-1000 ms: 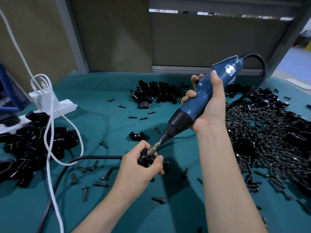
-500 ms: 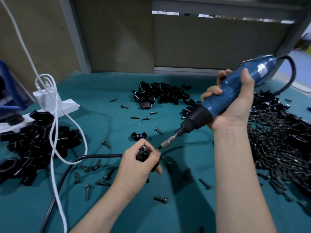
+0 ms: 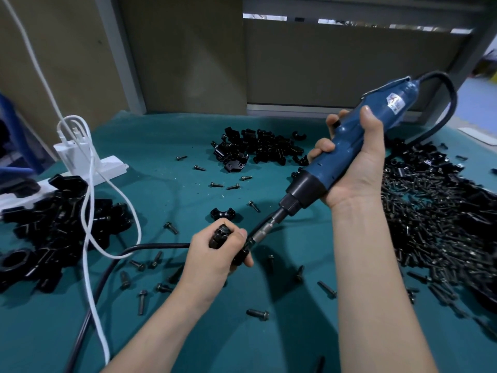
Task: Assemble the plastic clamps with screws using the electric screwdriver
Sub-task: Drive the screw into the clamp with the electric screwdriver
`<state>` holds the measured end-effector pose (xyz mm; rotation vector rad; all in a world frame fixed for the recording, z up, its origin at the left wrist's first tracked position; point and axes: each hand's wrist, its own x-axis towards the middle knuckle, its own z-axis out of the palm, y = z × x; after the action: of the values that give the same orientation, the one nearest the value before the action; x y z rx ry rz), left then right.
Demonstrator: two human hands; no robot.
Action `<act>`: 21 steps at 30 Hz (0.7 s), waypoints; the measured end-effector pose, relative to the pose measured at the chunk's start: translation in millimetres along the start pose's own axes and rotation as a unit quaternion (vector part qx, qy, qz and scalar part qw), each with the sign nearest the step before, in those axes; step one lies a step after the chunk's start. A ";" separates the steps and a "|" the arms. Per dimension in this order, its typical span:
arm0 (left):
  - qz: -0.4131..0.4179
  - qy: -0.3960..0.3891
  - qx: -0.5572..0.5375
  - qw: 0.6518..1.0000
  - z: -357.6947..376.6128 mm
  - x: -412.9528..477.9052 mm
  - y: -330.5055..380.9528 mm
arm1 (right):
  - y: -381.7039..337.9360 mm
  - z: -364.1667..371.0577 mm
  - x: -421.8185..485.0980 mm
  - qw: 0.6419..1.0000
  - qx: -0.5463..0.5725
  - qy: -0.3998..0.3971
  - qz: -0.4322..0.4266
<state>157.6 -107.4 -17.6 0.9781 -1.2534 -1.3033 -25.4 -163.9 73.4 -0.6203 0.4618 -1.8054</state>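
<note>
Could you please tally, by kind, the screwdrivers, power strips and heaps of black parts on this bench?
electric screwdriver: 1
white power strip: 1
heaps of black parts: 3, namely left heap, back heap, right heap
Total: 5

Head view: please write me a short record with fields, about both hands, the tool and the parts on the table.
left hand: grips a black plastic clamp
right hand: grips the electric screwdriver
bit: tilted down to the left, tip at the clamp; contact with a screw cannot be told
screw pile: right side of the green table
pile of clamp parts: far centre
loose screws: scattered around the hands
</note>
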 end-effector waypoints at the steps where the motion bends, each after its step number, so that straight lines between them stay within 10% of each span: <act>1: 0.000 -0.001 -0.001 1.000 -0.1 0.0 0.0 | 0.0 0.0 -0.3 1.000 -0.001 0.000 -0.003; 21: 0.004 -0.018 -0.015 1.000 -1.6 0.8 -1.3 | 5.5 3.0 -1.8 0.999 0.024 -0.044 0.011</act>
<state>158.9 -108.5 -18.9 0.9303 -1.2611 -1.3353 -19.0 -163.9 72.2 -0.6559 0.3625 -1.7554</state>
